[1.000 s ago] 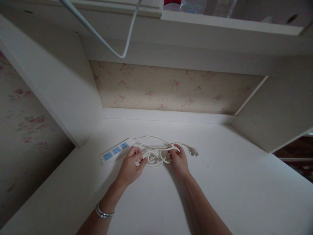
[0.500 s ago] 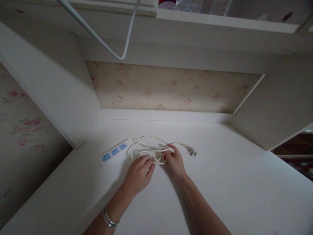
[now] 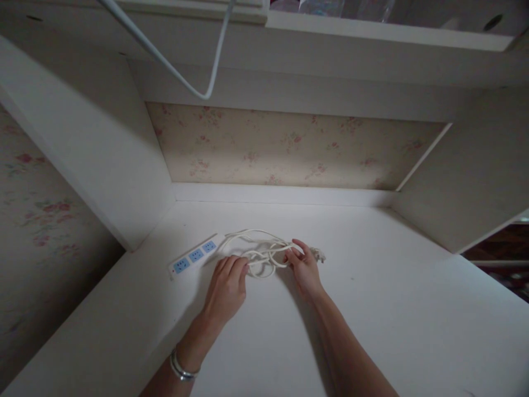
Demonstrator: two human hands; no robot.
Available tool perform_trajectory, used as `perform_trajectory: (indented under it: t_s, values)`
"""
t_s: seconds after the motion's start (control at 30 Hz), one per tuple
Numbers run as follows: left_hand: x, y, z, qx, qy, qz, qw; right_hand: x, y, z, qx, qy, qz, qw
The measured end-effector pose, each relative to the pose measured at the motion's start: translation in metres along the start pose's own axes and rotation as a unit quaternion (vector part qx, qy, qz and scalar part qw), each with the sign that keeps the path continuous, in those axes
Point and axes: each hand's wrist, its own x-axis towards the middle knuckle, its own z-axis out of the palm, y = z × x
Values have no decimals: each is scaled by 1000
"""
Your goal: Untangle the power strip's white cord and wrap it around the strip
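Note:
A white power strip (image 3: 194,255) with blue sockets lies on the white desk (image 3: 372,309). Its white cord (image 3: 260,253) lies in loose loops to the right of it, ending in a plug (image 3: 318,255). My left hand (image 3: 226,286) rests on the left side of the loops, fingers together and pressed onto the cord. My right hand (image 3: 305,267) pinches the cord's right side, close to the plug.
A white side panel (image 3: 103,160) stands on the left and another (image 3: 467,176) on the right. Flowered wallpaper (image 3: 285,146) backs the recess. A shelf runs overhead, and a white cable (image 3: 173,69) hangs down from it.
My right hand has slid right along the cord toward the plug, drawing the loops out sideways. My left hand has shifted slightly left on the loops.

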Motion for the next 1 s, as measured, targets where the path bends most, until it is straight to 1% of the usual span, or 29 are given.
perform_trajectory:
  t_s: [0.07,0.1,0.17,0.23,0.33,0.4,0.5,0.57,0.63,0.7,0.77,0.8,0.83,0.9,0.97,1.0]
  values:
    - [1,-3,-4,-29,54,-42,997,6,4,-4,-13,52,-21,998]
    - [2,-4,-6,-37,78,-66,994,8,5,-6,-21,66,-27,997]
    - [4,-7,-11,-42,114,-97,988,9,7,-7,-38,74,-40,996]
    - [6,-8,-15,-46,125,-98,986,9,8,-6,-50,78,-51,994]
    - [7,-8,-19,-96,105,-87,986,9,8,-6,-50,93,-58,993]
    - [6,-9,-21,-159,79,-110,978,10,8,-7,-45,98,-62,992]
    - [3,-15,-22,-286,18,-154,946,12,7,-9,-36,119,-61,990]
    - [2,-20,-21,-363,-35,-160,917,14,7,-11,-26,142,-58,988]
    - [3,-24,-21,-422,-70,-157,890,15,7,-12,-16,156,-60,986]
    - [4,-24,-22,-477,-72,-157,862,16,7,-14,-18,155,-63,986]
    - [6,-22,-24,-533,-54,-159,829,17,9,-16,-30,152,-58,986]
    - [6,-21,-27,-553,-42,-163,816,17,10,-16,-36,148,-55,987]
    - [7,-20,-29,-563,-31,-169,808,17,11,-17,-39,143,-52,988]
    - [7,-19,-33,-553,-23,-183,812,17,12,-17,-48,131,-48,989]
    - [6,-19,-36,-536,-27,-189,823,16,12,-17,-69,119,-44,990]
    - [6,-20,-37,-534,-31,-189,823,15,11,-17,-82,114,-42,989]
